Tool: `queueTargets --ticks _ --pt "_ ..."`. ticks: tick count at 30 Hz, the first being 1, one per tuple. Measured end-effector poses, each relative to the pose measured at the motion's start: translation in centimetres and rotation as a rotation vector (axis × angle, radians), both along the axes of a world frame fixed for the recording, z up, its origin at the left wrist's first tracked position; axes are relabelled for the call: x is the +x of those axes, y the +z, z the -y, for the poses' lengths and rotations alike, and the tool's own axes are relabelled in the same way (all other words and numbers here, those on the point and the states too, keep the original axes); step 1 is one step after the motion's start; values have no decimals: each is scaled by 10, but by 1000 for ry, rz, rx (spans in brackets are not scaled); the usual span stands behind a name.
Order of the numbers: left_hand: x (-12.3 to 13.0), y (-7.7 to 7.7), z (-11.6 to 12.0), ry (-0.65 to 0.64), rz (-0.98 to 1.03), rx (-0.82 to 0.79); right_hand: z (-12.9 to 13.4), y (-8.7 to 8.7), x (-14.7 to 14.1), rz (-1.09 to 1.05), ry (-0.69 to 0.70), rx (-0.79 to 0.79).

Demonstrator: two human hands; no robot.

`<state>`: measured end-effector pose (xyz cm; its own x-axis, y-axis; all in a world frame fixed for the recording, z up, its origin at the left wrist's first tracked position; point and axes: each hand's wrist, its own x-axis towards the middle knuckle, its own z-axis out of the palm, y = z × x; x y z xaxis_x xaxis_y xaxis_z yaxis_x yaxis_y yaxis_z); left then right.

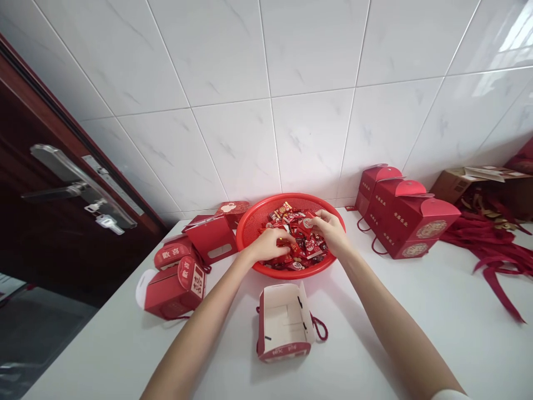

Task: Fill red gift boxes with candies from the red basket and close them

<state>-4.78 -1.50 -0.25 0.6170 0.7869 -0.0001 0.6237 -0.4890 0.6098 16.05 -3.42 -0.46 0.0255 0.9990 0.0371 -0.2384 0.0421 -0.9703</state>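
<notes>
On the near part of the table [358, 355], a box [286, 319] stands with its mouth upward and its inside bare, a cord [320, 328] looping out on its right; its raised flap leans toward the basket, so forearms are best kept clear of it. Just beyond, the basket [297, 274] holds the heap of sweets [312, 248], and both hands are in it. The left hand [272, 246] reaches over the near left of the heap with its fingers curled down; whether they close on a sweet I cannot tell, as the knuckles hide the tips. The right hand [330, 229], over the right rim, appears to pinch a red packet [308, 223] between thumb and forefinger. To pick well here, grip each wrapper by its body rather than a loose corner, lift it straight up so that neighbours are not dragged over the rim, and work the two hands on separate sides so that they do not cross. The low basket wall should allow an easy reach, though wrists could nudge the rim. Farther off, to the right, the upright cartons [400, 216] stand well clear of the right hand.
</notes>
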Motion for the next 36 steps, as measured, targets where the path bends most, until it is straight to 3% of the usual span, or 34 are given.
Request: queueTargets --ticks 3,8,15,19,24,33,36 --pt "5 2 2 -133 -291 -121 0 1 0 -37 26 -2" --pt "12 5 2 -130 -558 12 0 2 0 -75 -1 1" --pt "39 6 2 -315 -667 161 -5 -2 0 -88 -11 2" --pt "59 1 -9 -288 -750 189 -5 -1 -1 -123 -31 -1" --pt "73 -1 -25 -266 -733 199 -7 -3 -1 -179 -134 -5" --pt "61 -1 -34 -204 -636 135 -11 -9 1 -207 -169 2" --pt "63 -1 -31 -247 -550 115 -9 -8 1 -209 -174 9"
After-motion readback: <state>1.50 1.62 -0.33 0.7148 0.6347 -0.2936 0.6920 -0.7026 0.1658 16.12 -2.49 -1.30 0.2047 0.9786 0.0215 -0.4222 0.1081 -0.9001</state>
